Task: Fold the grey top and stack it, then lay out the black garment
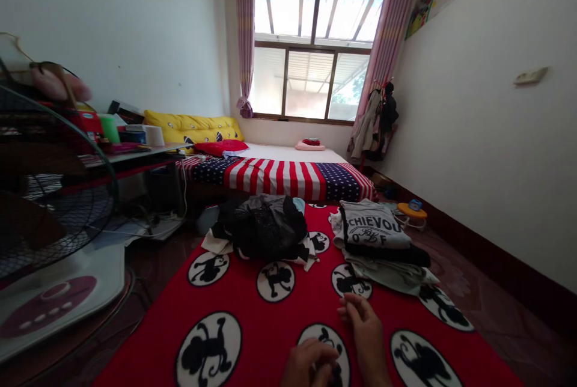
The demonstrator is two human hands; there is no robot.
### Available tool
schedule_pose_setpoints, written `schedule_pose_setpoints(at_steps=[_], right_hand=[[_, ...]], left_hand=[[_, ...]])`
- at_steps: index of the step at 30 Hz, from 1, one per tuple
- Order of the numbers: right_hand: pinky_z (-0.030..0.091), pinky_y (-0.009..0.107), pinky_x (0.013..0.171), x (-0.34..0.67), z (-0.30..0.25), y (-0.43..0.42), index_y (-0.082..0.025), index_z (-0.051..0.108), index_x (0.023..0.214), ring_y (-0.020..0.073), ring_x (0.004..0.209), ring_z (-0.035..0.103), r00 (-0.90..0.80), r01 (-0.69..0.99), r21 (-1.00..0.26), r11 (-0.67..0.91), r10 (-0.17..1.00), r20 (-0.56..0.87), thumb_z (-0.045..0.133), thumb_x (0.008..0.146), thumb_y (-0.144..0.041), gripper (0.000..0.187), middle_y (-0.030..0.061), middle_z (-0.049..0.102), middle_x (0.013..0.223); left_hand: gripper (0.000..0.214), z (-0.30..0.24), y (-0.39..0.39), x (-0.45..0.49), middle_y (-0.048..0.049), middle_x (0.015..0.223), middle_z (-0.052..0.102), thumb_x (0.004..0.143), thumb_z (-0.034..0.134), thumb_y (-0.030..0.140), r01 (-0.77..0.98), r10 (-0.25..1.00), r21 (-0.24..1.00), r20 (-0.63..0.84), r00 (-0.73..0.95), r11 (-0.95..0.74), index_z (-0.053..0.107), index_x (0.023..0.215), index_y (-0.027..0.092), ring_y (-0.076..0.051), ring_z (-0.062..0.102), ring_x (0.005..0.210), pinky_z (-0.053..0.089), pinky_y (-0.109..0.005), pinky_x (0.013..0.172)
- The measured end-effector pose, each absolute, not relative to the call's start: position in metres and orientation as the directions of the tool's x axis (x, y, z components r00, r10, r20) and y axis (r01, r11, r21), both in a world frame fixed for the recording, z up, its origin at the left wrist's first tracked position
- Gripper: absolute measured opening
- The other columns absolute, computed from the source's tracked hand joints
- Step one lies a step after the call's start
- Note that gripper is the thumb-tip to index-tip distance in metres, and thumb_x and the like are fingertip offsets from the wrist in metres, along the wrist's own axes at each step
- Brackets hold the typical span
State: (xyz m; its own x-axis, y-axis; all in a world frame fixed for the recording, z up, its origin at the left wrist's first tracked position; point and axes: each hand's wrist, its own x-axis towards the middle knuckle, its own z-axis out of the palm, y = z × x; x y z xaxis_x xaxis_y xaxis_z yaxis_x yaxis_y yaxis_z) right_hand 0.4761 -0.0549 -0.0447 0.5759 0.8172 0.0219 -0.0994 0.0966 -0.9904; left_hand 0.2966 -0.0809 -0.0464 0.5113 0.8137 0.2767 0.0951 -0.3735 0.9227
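Both my hands rest low on a red blanket [252, 315] printed with black monkeys in white circles. My left hand [311, 363] is curled, its fingers bent inward, and nothing shows in it. My right hand [365, 330] lies just right of it, fingers loosely bent and touching the blanket. Ahead on the blanket sits a heap of dark unfolded clothes [265, 228]. To its right stands a stack of folded clothes [378, 240], topped by a grey shirt with black lettering.
A bed with a stars-and-stripes cover [279, 173], a red pillow [220, 148] and yellow cushions [193, 125] stands under the window. A fan [49, 195] and cluttered desk [135, 152] are on the left. A small yellow stool [412, 213] stands by the right wall.
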Motion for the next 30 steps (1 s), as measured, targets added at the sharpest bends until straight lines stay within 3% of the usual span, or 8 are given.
schedule_pose_setpoints(at_steps=[5,7,8,11,15,19,23,30], right_hand=[[0.054,0.032,0.067,0.479,-0.045,-0.053,-0.017,0.064,0.091,0.0221,0.07,0.067,0.555,-0.118,-0.99,0.083,0.832,0.004,0.071,0.062,-0.05,0.044,0.0062,0.073,0.083],[0.054,0.032,0.065,0.478,-0.044,-0.053,-0.017,0.064,0.09,0.0218,0.069,0.066,0.543,-0.117,-0.99,0.081,0.84,0.005,0.07,0.063,-0.05,0.043,0.0064,0.072,0.082],[0.053,0.032,0.064,0.477,-0.044,-0.053,-0.017,0.065,0.089,0.0217,0.069,0.066,0.537,-0.115,-0.99,0.079,0.844,0.005,0.07,0.063,-0.05,0.042,0.0064,0.072,0.081],[0.053,0.031,0.063,0.476,-0.042,-0.053,-0.017,0.065,0.087,0.0214,0.067,0.066,0.519,-0.116,-0.99,0.076,0.855,0.005,0.07,0.063,-0.049,0.04,0.0062,0.072,0.079],[0.051,0.029,0.061,0.475,-0.04,-0.053,-0.017,0.065,0.085,0.0198,0.065,0.064,0.502,-0.111,-0.99,0.089,0.865,0.021,0.069,0.065,-0.047,0.036,0.0053,0.07,0.078],[0.051,0.029,0.062,0.475,-0.041,-0.054,-0.018,0.065,0.086,0.0189,0.066,0.064,0.488,-0.1,-0.991,0.092,0.872,0.032,0.068,0.068,-0.045,0.033,0.0047,0.07,0.079],[0.051,0.028,0.062,0.475,-0.043,-0.055,-0.017,0.064,0.087,0.0188,0.067,0.064,0.479,-0.102,-0.991,0.084,0.878,0.025,0.067,0.069,-0.045,0.033,0.0049,0.07,0.08],[0.051,0.028,0.061,0.477,-0.042,-0.052,-0.017,0.065,0.086,0.0188,0.065,0.064,0.486,-0.129,-0.985,0.117,0.873,0.04,0.069,0.066,-0.044,0.034,0.0046,0.07,0.078]], left_hand=[[0.032,0.037,-0.016,0.28,-0.0063,0.115,0.065,0.084,0.048,0.012,0.504,0.775,0.589,0.472,0.421,-0.632,0.066,0.109,0.025,-0.019,0.057,0.112,0.042,-0.033,0.1],[0.037,0.065,0.029,0.272,-0.0058,0.131,0.057,0.084,0.056,0.023,0.77,0.813,0.326,0.426,0.398,-0.548,0.06,0.121,0.028,-0.02,0.048,0.126,0.033,-0.035,0.109],[0.05,0.075,0.052,0.268,-0.0087,0.141,0.049,0.08,0.062,0.03,0.814,0.833,0.29,0.415,0.366,-0.502,0.055,0.13,0.026,-0.024,0.039,0.135,0.025,-0.041,0.114],[0.09,0.085,0.112,0.258,-0.0235,0.15,0.034,0.071,0.07,0.054,0.889,0.895,0.256,0.345,0.283,-0.38,0.037,0.145,0.016,-0.04,0.028,0.14,0.021,-0.06,0.11],[0.099,0.063,0.144,0.257,-0.0308,0.148,0.033,0.064,0.071,0.062,0.936,0.933,0.193,0.27,0.239,-0.295,0.04,0.144,0.012,-0.046,0.027,0.139,0.023,-0.069,0.103],[0.079,0.041,0.137,0.261,-0.0243,0.154,0.026,0.078,0.064,0.05,0.949,0.914,0.136,0.336,0.227,-0.285,0.039,0.144,0.015,-0.038,0.019,0.144,0.014,-0.059,0.112],[0.05,0.038,0.134,0.258,-0.0169,0.149,0.041,0.089,0.054,0.038,0.942,0.902,0.141,0.361,0.238,-0.305,0.053,0.135,0.021,-0.031,0.033,0.139,0.023,-0.05,0.112],[0.032,0.075,0.122,0.25,-0.0076,0.126,0.066,0.089,0.055,0.034,0.901,0.885,0.29,0.428,0.181,-0.324,0.067,0.118,0.026,-0.025,0.057,0.12,0.043,-0.036,0.099]])
